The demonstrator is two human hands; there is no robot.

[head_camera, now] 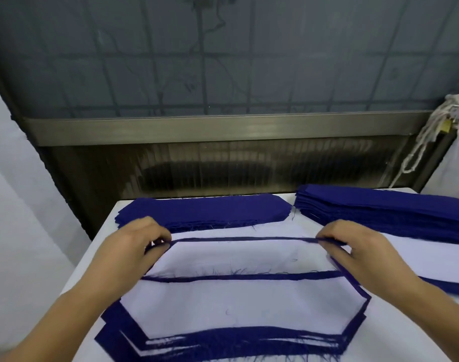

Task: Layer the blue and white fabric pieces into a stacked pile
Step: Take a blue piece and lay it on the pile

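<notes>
Pinching with both hands, you hold one blue fabric piece (238,276) by its far edge above the layered pile (223,333). Your left hand (139,239) grips the far left corner of that piece, fingers curled down with the thumb closed against them on the cloth. Your right hand (353,244) grips the far right corner in the same way, fingertips clamped on the blue edge. The far edge runs taut between the two hands; the near edge sags and touches the white fabric piece (231,307) that lies on top of the pile.

The pile sits on the white table (419,322), nearest to you. Its white top piece is a long shape with cut corners. Blue layers show as a border around the white piece, widest along the near edge, where loose threads fray out.

Beyond the pile, at the far edge of the table, lies a flat blue stack (204,211). To the right of the pile sits a taller blue stack (385,210), well apart from the pile. Behind that taller stack, at the wall, a bundle of white cord (432,131) hangs down.
</notes>
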